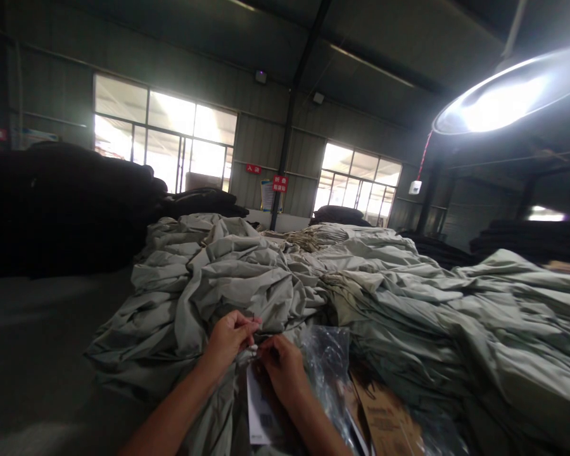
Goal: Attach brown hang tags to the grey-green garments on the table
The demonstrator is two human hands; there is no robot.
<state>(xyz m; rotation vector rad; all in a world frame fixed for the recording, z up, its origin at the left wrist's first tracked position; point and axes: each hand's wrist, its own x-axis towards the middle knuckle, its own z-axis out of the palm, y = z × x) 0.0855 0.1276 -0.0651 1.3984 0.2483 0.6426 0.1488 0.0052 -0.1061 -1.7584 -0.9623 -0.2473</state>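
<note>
Hall: big dim workshop with corrugated walls, two banks of bright windows (164,136) at the back, and a glaring lamp (503,95) overhead at upper right.
Dark stacks: black fabric piles (61,209) fill the left side, with more along the right wall; they close in both flanks.
Open room: a bare grey surface (38,354) runs along the left of the pale heap and is the only free stretch near the hands.
Pale heap: a wide mound of crumpled grey-green cloth (247,278) spreads from centre to the right edge, folded layers showing at its right slope.
Cardboard: a brown box flap (384,421) pokes up at the bottom, just right of the arms.
Plastic bag: a clear crinkled bag (325,364) lies against the heap's near edge, just right of the right hand.
White card: a printed label sheet (257,405) sits under the wrists, bottom centre.
Left hand (228,339): fingers pinched together on something small, too tiny to identify, at the cloth's front edge.
Right hand (282,367): curled closed, fingertips meeting the left hand's, touching the bag's top.
</note>
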